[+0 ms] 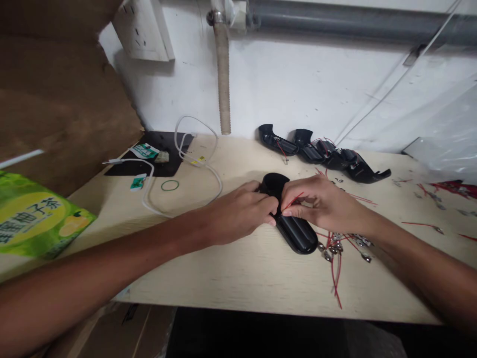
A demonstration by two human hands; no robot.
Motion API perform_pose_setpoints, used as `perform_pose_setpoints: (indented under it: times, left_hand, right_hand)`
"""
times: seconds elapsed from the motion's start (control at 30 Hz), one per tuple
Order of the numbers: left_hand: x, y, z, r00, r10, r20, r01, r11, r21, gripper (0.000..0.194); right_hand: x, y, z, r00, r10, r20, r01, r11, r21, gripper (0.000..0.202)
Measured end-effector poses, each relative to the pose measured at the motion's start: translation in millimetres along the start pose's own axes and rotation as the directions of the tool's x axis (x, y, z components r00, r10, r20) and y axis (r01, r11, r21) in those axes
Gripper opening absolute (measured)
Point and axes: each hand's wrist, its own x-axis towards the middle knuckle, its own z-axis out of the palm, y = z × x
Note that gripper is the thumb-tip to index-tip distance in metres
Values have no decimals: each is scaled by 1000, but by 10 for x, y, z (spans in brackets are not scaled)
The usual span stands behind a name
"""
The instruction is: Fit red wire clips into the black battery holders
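Observation:
A glossy black plastic housing (297,235) lies on the table in front of me, its hollow curved end pointing toward the wall. My left hand (248,206) grips the left side of that housing with curled fingers. My right hand (311,201) pinches a thin red wire (294,200) over the middle of the housing; where the wire's lower end goes is hidden by the fingers. Just right of the housing, a pile of small metal contacts (335,246) with red wires lies under and beside my right wrist.
Several similar black housings (311,151) stand in a row near the wall. A white cable (149,184) and a green rubber band (170,185) lie at left, by a black sheet (167,171). A green tea box (40,216) sits far left. More red-wired contacts (434,196) are scattered right.

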Motion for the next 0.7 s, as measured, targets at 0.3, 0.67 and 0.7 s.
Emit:
perform_pose_setpoints:
  times: [0.3,0.67,0.7]
  left_hand:
    - [-14,-25,45,999,-39,-34,39,999,-21,19]
    - [1,16,17,999,-21,-45,22,1000,7,19]
    - [5,22,15,999,-9,-45,10,1000,18,19]
  right_hand:
    - [-61,54,70,982,169,-88,-155,977,145,8]
    - [15,1,36,966,259,-14,-257,962,97,9]
    - [30,-3,30,959,282,3,-280,953,114,10]
